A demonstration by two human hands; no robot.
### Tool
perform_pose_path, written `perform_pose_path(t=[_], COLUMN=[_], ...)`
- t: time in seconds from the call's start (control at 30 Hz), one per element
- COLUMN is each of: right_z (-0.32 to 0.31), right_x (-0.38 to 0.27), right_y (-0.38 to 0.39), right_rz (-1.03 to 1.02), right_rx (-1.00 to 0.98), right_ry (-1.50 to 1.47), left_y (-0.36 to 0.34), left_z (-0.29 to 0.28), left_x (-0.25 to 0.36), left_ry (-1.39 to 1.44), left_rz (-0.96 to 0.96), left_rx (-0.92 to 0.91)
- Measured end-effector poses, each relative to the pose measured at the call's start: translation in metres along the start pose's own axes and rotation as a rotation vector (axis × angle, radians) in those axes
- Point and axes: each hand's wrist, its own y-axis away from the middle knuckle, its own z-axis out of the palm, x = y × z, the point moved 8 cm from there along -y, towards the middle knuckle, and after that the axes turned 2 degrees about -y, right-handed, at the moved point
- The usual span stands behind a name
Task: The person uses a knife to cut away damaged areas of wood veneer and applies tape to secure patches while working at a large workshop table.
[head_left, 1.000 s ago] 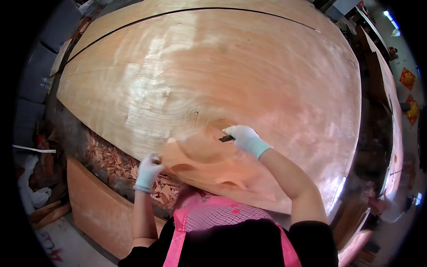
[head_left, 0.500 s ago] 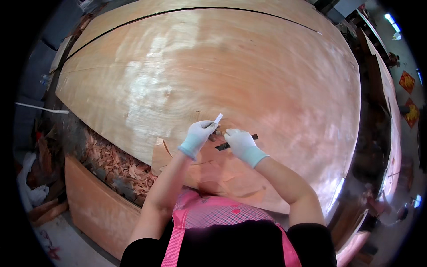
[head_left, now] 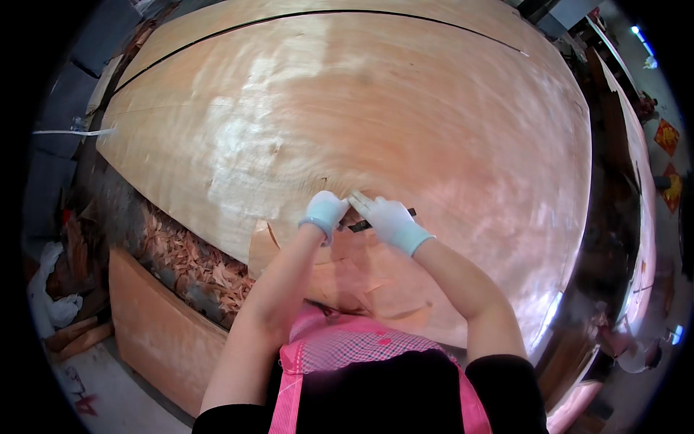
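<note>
Both my hands wear whitish knitted gloves with pale blue cuffs and meet over a large wood veneer sheet. My left hand is closed, its fingertips hidden; whatever it grips does not show. My right hand reaches toward it, the fingers long and close together, their tips touching the left hand's thumb side. Under the right palm a narrow black strip sticks out at both sides, seemingly held there. A small dark mark lies on the sheet just beyond the left hand.
Loose veneer pieces lie on the sheet before my apron. A heap of shavings fills the left side beside a reddish wooden board. A thin black rod crosses the far sheet. Another person shows at the right.
My hands have come together and slid slightly farther away. The small white strip in my left hand is now out of sight. The black strip moved along with my right hand.
</note>
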Motion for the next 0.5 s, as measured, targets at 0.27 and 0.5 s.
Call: perform_pose_path(t=[0.27,0.5], right_z=[0.005,0.016], right_x=[-0.007,-0.012], right_y=[-0.006,-0.005], right_rz=[0.001,-0.094], right_rx=[-0.076,-0.019], right_ry=[0.044,0.177], left_y=[0.017,0.024], left_z=[0.01,-0.003], left_x=[-0.057,-0.025], left_ry=[0.499,-0.24], left_rz=[-0.085,0.244], left_rx=[-0.088,0.285])
